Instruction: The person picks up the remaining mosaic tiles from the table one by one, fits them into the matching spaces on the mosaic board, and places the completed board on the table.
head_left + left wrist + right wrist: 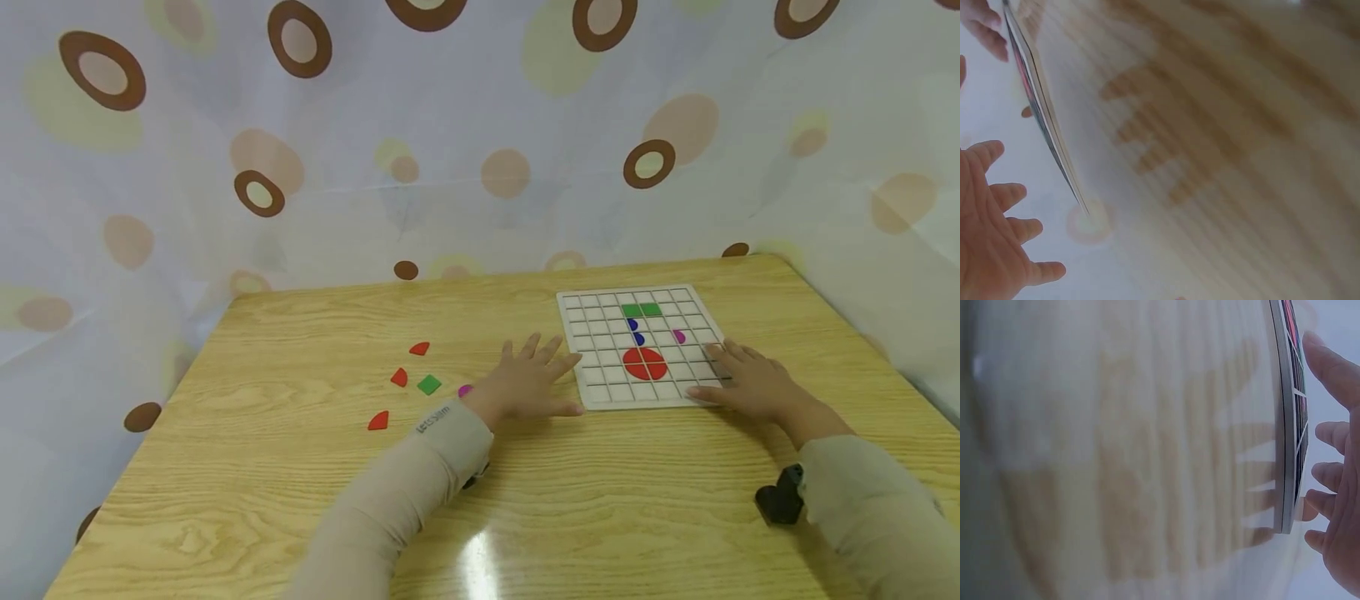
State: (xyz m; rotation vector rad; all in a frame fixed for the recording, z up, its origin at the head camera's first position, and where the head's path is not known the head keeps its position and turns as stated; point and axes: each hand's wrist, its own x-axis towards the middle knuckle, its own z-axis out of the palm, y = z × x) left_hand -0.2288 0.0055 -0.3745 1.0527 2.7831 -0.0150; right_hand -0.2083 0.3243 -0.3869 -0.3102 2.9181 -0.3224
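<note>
A white board with a black grid (600,392) lies flat on the table. On it are a red circle made of quarter pieces (645,364), two green squares (642,310), two small blue half-round pieces (638,339) and a magenta half-round piece (679,337). My left hand (528,385) is by the board's left edge, fingers spread and holding nothing. Over the board's lower right edge reaches my right hand (759,387), its fingers extended and also holding nothing. The right wrist view shows the fingers (1330,478) just above the board; contact is unclear.
Left of my left hand lie three red quarter pieces (378,421), a green square (429,384) and a magenta piece (465,390), partly hidden by that wrist. The wooden table (225,467) meets a patterned cloth (450,217) behind and at the sides.
</note>
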